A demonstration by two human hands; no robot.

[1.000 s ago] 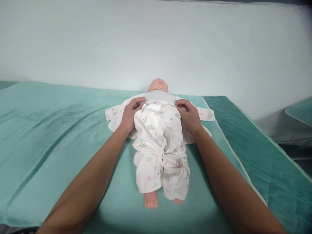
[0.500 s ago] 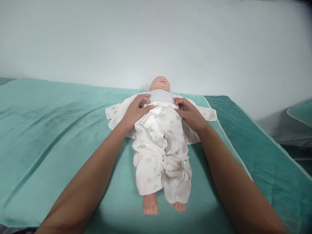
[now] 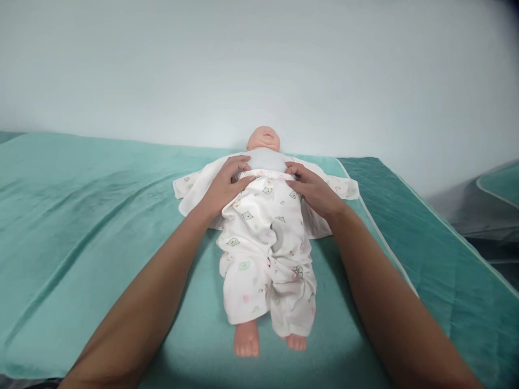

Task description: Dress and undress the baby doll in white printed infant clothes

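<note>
A baby doll (image 3: 263, 139) lies on its back, head toward the wall, wearing white printed pants (image 3: 259, 205) with an elastic waistband across its pale belly. At the waistband's left side, my left hand (image 3: 229, 181) is closed on the pants, thumb on the cloth and fingers curled at the upper edge. On the opposite side, my right hand (image 3: 312, 188) grips the waistband in a similar way. A white printed shirt (image 3: 192, 197) is spread open beneath the doll with its sleeves out. Both bare feet (image 3: 246, 339) stick out of the pant legs.
A light green sheet (image 3: 101, 216) with wrinkles at the left covers the surface under the doll. Darker green quilted fabric (image 3: 430, 259) extends to the right. Behind the doll's head rises a pale wall (image 3: 259, 65). Another green-covered surface (image 3: 503, 183) shows at the far right.
The doll and pants appear slightly farther left. My right hand has shifted a little left with the waistband; my left hand stays nearly in place.
</note>
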